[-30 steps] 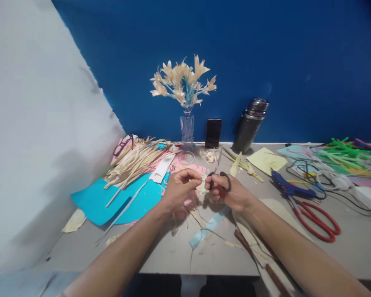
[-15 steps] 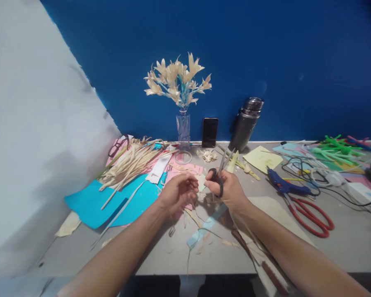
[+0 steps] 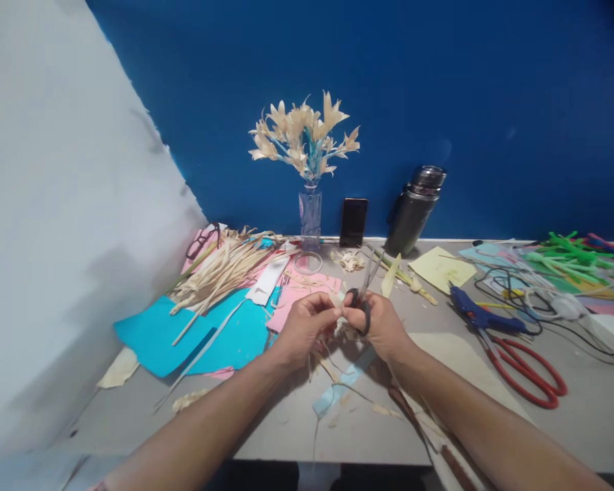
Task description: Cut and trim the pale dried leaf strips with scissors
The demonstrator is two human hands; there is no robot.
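My right hand [image 3: 383, 324] is closed round the black-handled scissors [image 3: 371, 269], whose blades point up and away with a gap between them. My left hand [image 3: 310, 326] is closed in a pinch at a small pale piece of dried husk [image 3: 337, 301], and its fingertips meet those of my right hand. Much of that piece is hidden by the fingers. Below the hands lie a light-blue paper strip [image 3: 332, 399] and scattered husk scraps [image 3: 386, 410]. A pile of small pale petal-like cuttings [image 3: 348, 260] lies beyond them.
Dried husk strips [image 3: 225, 266] lie on blue sheets [image 3: 153, 334] at left. Husk flowers [image 3: 307, 133] stand in a clear bottle [image 3: 310, 215], near a phone [image 3: 353, 222] and a leaning flask [image 3: 414, 211]. At right are a blue glue gun [image 3: 484, 315], red-handled scissors [image 3: 529, 375] and cables.
My left hand has come right and closed its fingers on the pale husk piece, meeting my right fingertips. The scissors stay in my right hand. The whole view has shifted slightly.
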